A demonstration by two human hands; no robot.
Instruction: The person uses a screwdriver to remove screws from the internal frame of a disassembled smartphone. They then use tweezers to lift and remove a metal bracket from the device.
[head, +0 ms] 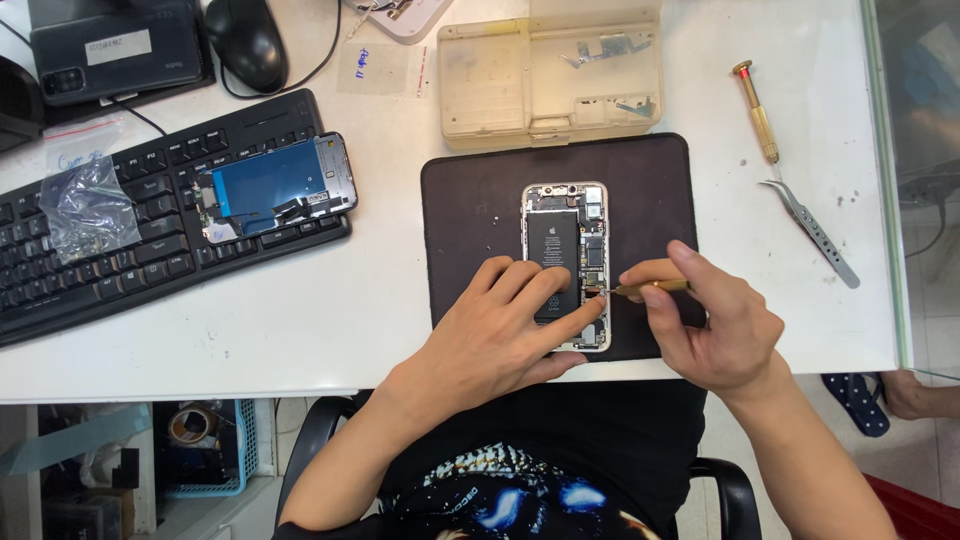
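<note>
Your left hand (505,325) is lying flat on the lower half of the opened phone (566,262), fingers loosely spread and pressing down on the black battery (553,250), with the forefinger stretched toward the phone's right edge. Your right hand (715,325) has its fingers curled in tight, thumb and forefinger pinching a small brass-handled screwdriver (650,287) whose tip meets the phone's innards right beside that left forefinger.

The phone sits face-open in the middle of the dark work mat (470,200), so I'll use the mat as the anchor. Just above the mat there's a tan plastic parts box (500,85) with its lid open and a few small metal bits in the compartments. Up and left of the mat lies a clear little sheet with blue handwriting (372,68), flat on the white desk (380,290). Left of the mat, the detached screen (275,185), blue backing up, rests on the black keyboard (110,270). Further left, a crinkly clear bag of small parts (85,205) sits on the keys, with a zip bag with a red strip (85,140) above it. Right of the mat: a second brass screwdriver (757,115) and steel tweezers (815,235), just apart.
</note>
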